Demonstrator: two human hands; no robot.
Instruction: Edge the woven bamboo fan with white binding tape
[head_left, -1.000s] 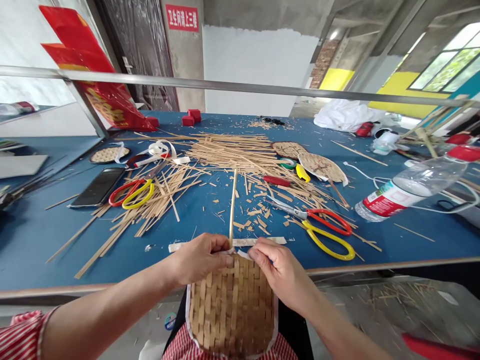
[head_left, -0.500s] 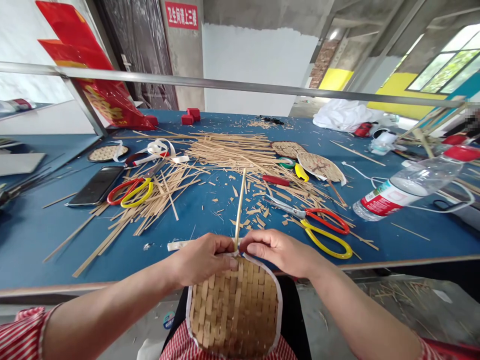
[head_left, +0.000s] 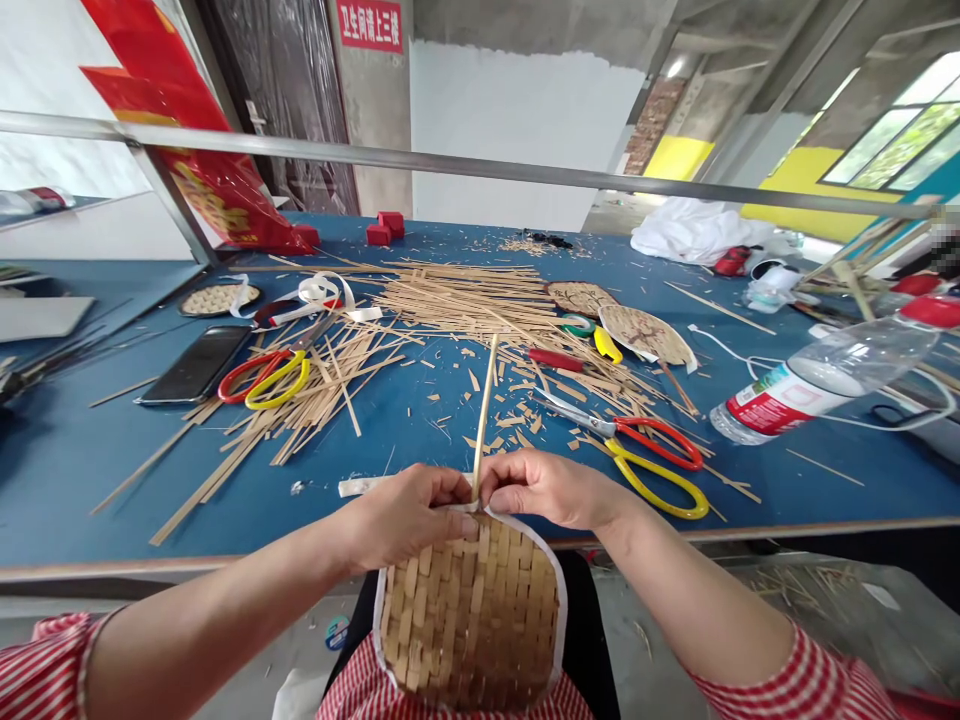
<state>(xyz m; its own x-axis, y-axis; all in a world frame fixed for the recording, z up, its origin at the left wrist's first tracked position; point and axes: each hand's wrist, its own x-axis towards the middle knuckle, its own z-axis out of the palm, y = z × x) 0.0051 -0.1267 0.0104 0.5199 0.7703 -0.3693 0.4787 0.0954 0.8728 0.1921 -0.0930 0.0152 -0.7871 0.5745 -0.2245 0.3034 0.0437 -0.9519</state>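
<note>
A woven bamboo fan (head_left: pixel 469 620), edged with white binding tape (head_left: pixel 561 590), rests over my lap. Its thin stick handle (head_left: pixel 487 400) points away over the table. My left hand (head_left: pixel 409 515) is closed on the top of the fan left of the handle, thumb on the weave. Just right of the handle, my right hand (head_left: pixel 551 490) pinches the white tape at the top edge; its fingertips partly hide the tape's end. Scissors with red and yellow handles (head_left: pixel 660 465) lie beyond my right hand.
Bamboo strips (head_left: pixel 465 300) and cut scraps cover the table's middle. More scissors (head_left: pixel 270 380), a phone (head_left: pixel 196 365) and white tape (head_left: pixel 322 292) are to the left. At right lie a water bottle (head_left: pixel 817 385), a red-handled tool (head_left: pixel 555 359) and fan pieces (head_left: pixel 649 335).
My right forearm and elbow have shifted inward, showing more checked sleeve. The view has tilted slightly. Both hands keep their places on the fan beside the handle.
</note>
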